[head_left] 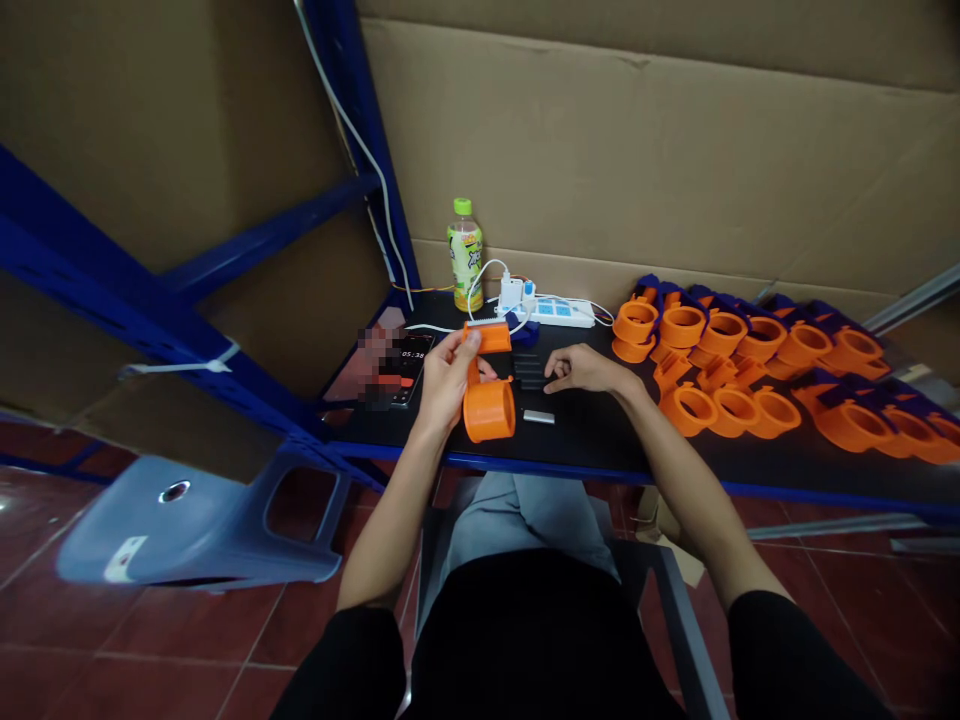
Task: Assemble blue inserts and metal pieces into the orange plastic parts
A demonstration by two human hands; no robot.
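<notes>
My left hand (447, 378) is closed around an orange plastic part, held above the front of the black table (592, 430). The part has a wide ring (489, 410) at its near end and a toothed block (489, 337) at its far end. My right hand (586, 368) is bent over the table with its fingers curled and apart. Its fingertips reach the right ends of several thin black strips (529, 371); I cannot make out whether they touch them. A small silver metal bar (538, 417) lies just in front of the strips.
Rows of orange and dark blue ring parts (739, 330) fill the table's right side. Behind my hands stand a green-capped bottle (466, 255) and a power strip (559, 311) with cables. A phone (411, 365) lies left. A blue frame post (360, 100) and stool (202, 520) are leftward.
</notes>
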